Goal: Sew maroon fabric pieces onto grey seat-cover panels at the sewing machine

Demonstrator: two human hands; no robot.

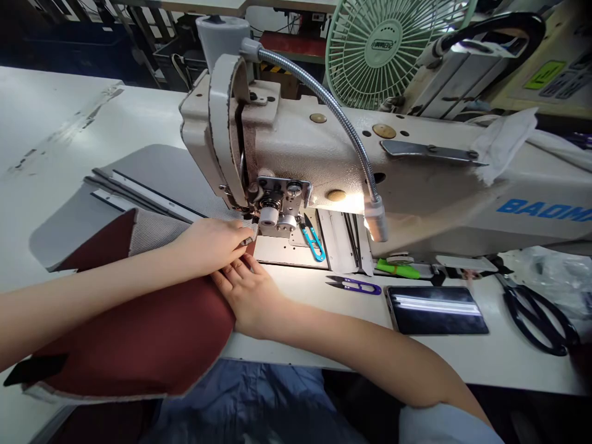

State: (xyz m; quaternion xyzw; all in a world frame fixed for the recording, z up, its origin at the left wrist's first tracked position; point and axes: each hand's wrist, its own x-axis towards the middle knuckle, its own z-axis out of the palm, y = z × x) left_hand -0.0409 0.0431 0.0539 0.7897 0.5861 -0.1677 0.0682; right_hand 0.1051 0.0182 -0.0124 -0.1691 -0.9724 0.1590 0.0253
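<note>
A dark red fabric piece (152, 336) with grey backing lies on the white table, its upper right corner beside the needle area of the sewing machine (305, 148). My left hand (213, 245) rests on the folded grey edge near the presser foot, its fingers bent together on the cloth. Just below it, my right hand (252, 293) lies on the red fabric with fingers spread, its fingertips close to my left hand. Dark and white strips (148, 196) stretch out behind the fabric. The cloth directly under both palms is hidden.
Blue thread snips (313, 239) lie on the machine bed. Purple snips (355, 285), a phone (437, 309) and black-handled scissors (539, 317) lie on the table to the right. A bendable lamp (375, 222) hangs before the machine arm, and a green fan (386, 46) stands behind.
</note>
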